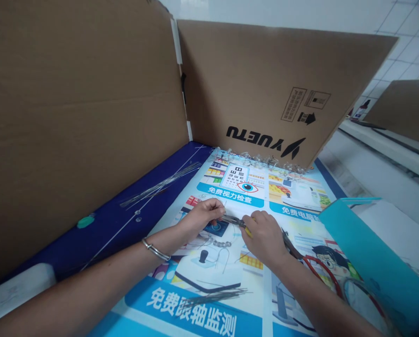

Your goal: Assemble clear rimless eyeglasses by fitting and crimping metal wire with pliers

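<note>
My right hand is wrapped round the yellow handles of long-nose pliers, whose tips point left. At the plier tips, my left hand is closed in a pinch on a thin wire, which is hard to make out. Clear beads and curved thin wire lie just below the hands on the printed mat. A bundle of straight wires rests nearer to me. Red-handled scissors are partly hidden behind my right forearm.
Cardboard panels stand at the left and back. More wires lie on the dark blue strip. Clear pieces line the back panel's foot. A teal box sits at the right, a white object at lower left.
</note>
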The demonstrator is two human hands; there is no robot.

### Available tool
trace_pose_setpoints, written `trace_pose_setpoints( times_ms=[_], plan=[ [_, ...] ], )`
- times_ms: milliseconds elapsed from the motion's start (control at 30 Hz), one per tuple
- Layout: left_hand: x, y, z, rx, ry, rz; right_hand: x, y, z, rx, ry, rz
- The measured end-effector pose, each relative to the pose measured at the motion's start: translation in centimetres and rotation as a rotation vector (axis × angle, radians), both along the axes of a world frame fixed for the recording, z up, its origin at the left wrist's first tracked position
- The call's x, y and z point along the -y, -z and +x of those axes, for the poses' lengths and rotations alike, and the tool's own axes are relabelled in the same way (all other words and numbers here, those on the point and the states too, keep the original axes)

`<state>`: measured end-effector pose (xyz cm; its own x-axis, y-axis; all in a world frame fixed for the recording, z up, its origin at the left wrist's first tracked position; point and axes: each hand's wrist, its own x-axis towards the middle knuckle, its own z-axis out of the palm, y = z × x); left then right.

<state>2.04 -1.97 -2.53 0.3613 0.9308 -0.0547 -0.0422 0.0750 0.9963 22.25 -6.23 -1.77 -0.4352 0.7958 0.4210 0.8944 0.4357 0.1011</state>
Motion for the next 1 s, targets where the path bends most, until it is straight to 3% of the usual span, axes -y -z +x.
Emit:
trace_pose_setpoints(
  times_ms=[367, 800, 1000],
  plan=[
    [-0.3, 0.1, -0.2, -0.004, 0.048, 0.001, -0.1, -0.2, 0.2, 0.005, -0.010, -0.013],
    [-0.7, 0.9, -0.2, -0.134, 0.055, 0.172, 0.1, -0.7, 0.0, 0.124, 0.006, -0.002],
    [-0.9, 1.1, -0.2, -0.104, 0.073, 0.184, 0.1, -0.7, -0.1, 0.113, 0.007, -0.022]
  ],
)
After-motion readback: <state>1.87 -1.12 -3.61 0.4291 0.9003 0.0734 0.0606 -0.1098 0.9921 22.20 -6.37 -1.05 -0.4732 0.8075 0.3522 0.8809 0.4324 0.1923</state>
